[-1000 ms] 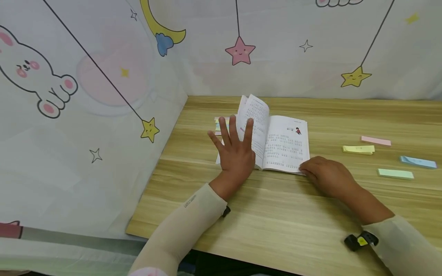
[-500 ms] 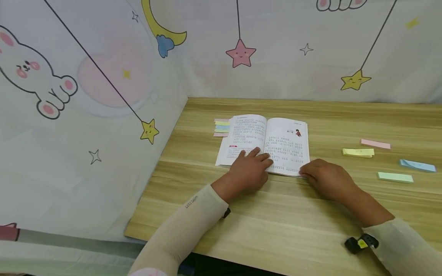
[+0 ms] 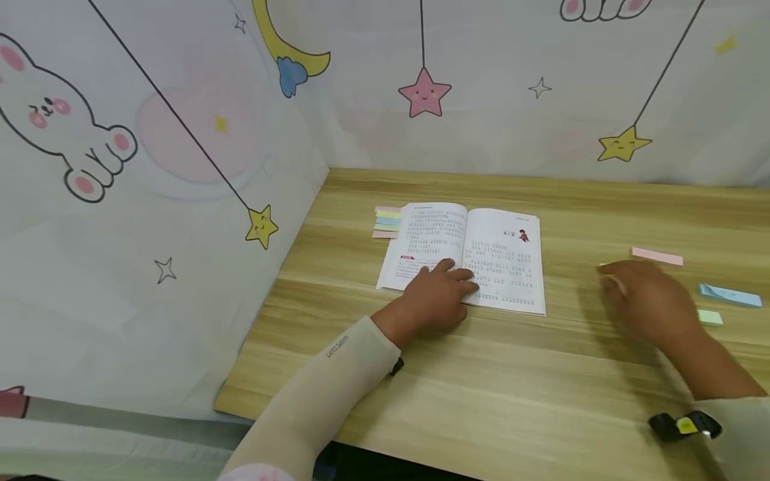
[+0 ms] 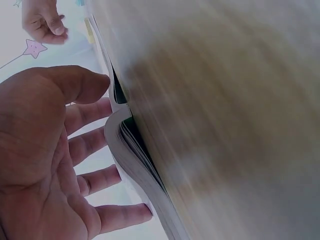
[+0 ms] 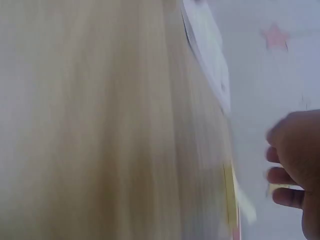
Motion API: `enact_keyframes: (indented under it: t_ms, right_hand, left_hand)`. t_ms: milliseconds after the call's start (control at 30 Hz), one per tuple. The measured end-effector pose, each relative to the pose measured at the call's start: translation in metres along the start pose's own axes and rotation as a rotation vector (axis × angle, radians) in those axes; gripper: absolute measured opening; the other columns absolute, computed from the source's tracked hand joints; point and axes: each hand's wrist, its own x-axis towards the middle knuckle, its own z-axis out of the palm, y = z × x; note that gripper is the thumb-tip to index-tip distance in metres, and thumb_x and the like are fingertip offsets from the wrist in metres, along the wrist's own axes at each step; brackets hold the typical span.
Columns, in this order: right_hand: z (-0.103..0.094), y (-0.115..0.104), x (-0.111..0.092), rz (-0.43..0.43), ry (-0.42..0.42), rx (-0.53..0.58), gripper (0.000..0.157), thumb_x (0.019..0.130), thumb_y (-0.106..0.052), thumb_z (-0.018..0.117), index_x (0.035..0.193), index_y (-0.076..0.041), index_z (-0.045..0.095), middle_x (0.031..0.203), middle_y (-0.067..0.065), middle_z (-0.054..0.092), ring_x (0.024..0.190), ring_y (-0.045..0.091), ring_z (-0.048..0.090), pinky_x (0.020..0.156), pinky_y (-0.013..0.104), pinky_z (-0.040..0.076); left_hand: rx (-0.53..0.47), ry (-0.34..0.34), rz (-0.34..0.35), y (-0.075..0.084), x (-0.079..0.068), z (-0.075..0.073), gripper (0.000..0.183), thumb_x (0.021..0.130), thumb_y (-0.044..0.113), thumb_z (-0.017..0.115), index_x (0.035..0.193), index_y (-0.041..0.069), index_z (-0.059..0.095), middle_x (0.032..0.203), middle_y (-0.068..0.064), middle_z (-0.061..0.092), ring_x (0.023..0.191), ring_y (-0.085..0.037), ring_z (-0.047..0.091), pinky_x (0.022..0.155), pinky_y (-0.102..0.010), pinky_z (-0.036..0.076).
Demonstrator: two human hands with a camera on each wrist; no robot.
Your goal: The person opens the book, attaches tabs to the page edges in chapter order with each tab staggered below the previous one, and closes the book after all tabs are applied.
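An open book with printed pages lies flat on the table, colored sticky tabs jutting from its left edge. My left hand rests on the lower part of the pages near the spine, fingers spread; the left wrist view shows the fingertips on the paper. Off to the book's right, my right hand hovers over the sticky notes with loosely bent fingers and nothing visibly held. It hides most of the yellow sticky notes in the head view; the right wrist view, blurred, shows the yellow sticky notes below it.
Pink sticky notes, blue sticky notes and partly covered green sticky notes lie on the wooden table at the right. A cartoon-printed curtain stands behind and to the left.
My left hand, raised by a lifted page a second ago, came down onto the book as that page fell flat. My right hand left the book's lower right corner and moved right over the sticky notes.
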Motion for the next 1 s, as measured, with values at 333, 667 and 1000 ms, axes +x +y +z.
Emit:
enact_keyframes:
  t_ms: [333,667,1000]
  right_hand:
    - [-0.007,0.067,0.001,0.160,-0.029,0.024,0.033,0.098,-0.023,0.050,0.124,-0.003,0.057,0.125,0.029,0.049,0.111,0.051,0.040,0.077,0.063,0.035]
    - [0.009,0.058,0.019,0.030,-0.016,-0.039,0.026,0.093,-0.022,0.059,0.110,-0.004,0.066,0.117,0.025,0.057,0.106,0.048,0.046,0.084,0.061,0.032]
    - [0.016,0.056,0.025,0.044,-0.009,-0.019,0.018,0.093,-0.017,0.059,0.102,-0.003,0.067,0.113,0.026,0.059,0.106,0.048,0.046,0.087,0.060,0.032]
  left_hand:
    - [-0.009,0.000,-0.013,-0.002,-0.001,0.002,0.046,0.090,0.031,0.052,0.136,0.034,0.049,0.142,0.012,0.037,0.133,-0.021,0.023,0.096,-0.054,0.033]
    - [-0.017,0.017,0.004,0.002,0.002,0.002,0.047,0.089,0.029,0.053,0.136,0.034,0.048,0.142,0.012,0.037,0.132,-0.020,0.025,0.096,-0.054,0.034]
    - [-0.015,0.004,-0.009,0.001,0.000,-0.001,0.046,0.090,0.030,0.053,0.135,0.034,0.049,0.142,0.012,0.037,0.132,-0.019,0.024,0.096,-0.054,0.034]
